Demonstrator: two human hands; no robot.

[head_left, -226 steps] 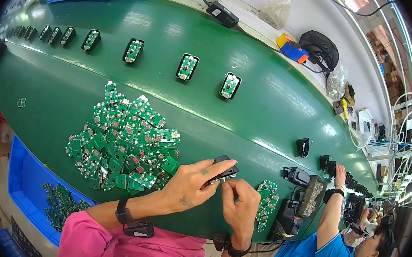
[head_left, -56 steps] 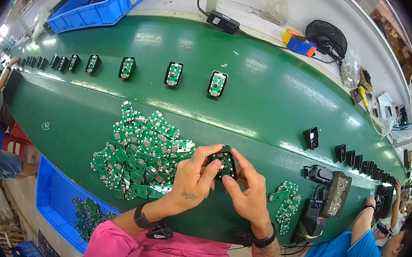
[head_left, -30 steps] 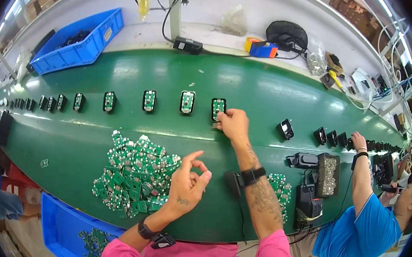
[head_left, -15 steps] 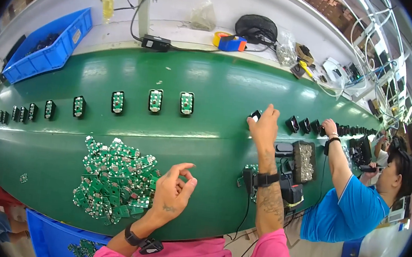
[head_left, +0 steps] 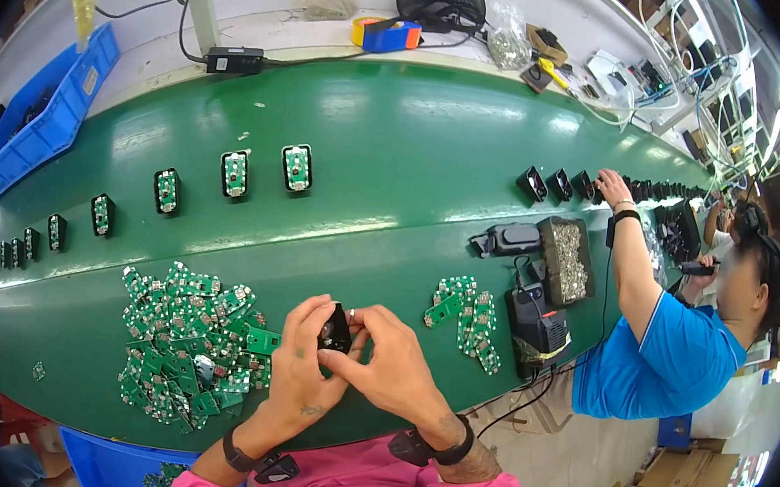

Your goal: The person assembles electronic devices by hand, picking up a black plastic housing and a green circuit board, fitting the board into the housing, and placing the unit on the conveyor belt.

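A small black plastic housing is held up between my two hands, above the near side of the green bench. My left hand grips its left side, with the fingers curled round it. From the right, my right hand closes on the same housing with thumb and fingers. The fingers cover much of the housing, and what lies inside it cannot be made out. Just left of my left hand lies a heap of green circuit boards. A smaller group of boards rests beyond my right hand.
Black housings with green boards in them run in a row to the left. More black housings stand at right, where a co-worker's hand reaches. A tray of small metal parts, a black device and a blue bin flank the bench.
My right hand has come back from the far row with a black housing, and my left hand has joined it there. The view has shifted to the right.
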